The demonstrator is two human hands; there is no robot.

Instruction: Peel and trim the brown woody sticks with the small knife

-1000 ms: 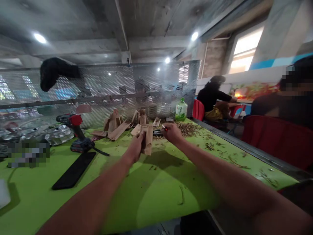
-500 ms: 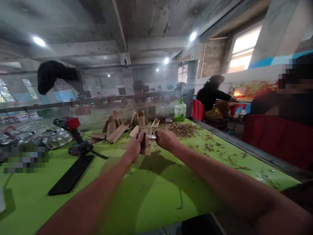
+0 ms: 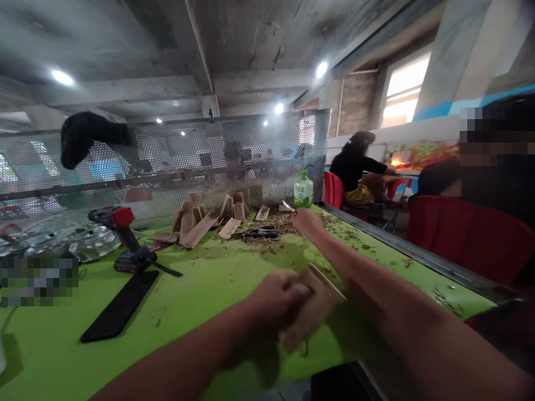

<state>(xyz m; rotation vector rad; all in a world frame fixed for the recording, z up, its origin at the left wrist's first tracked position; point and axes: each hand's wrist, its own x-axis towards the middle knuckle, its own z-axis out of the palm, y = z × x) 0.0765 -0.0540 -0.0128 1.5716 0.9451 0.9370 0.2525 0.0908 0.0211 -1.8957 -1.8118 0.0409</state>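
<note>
1. Since the earlier frame, the left hand (image 3: 276,298) has pulled back toward the person, taking the flat brown piece (image 3: 312,312) with it, and the right hand (image 3: 307,221) has moved apart from it, farther up the green desk (image 3: 196,295).
2. The left hand is clenched around the blurred, tilted piece, which sits low in view at the desk's near edge, at 5 o'clock from that hand.
3. The right hand grasps a small knife (image 3: 288,206), its blade pointing to 10 o'clock, and stands at 1 o'clock from the piece.
4. Wood shavings (image 3: 278,225) lie at 11 o'clock from the piece, around a pair of pliers (image 3: 257,234).
5. Brown offcuts (image 3: 188,223) stand at 10 o'clock, a cordless drill (image 3: 125,239) and a black strip (image 3: 121,298) at 9 o'clock.
6. A green-capped bottle (image 3: 303,190) stands at 12 o'clock, before a perforated metal screen (image 3: 179,161).
7. A seated co-worker (image 3: 355,170) is at 1 o'clock, beyond a red chair (image 3: 333,189).
</note>
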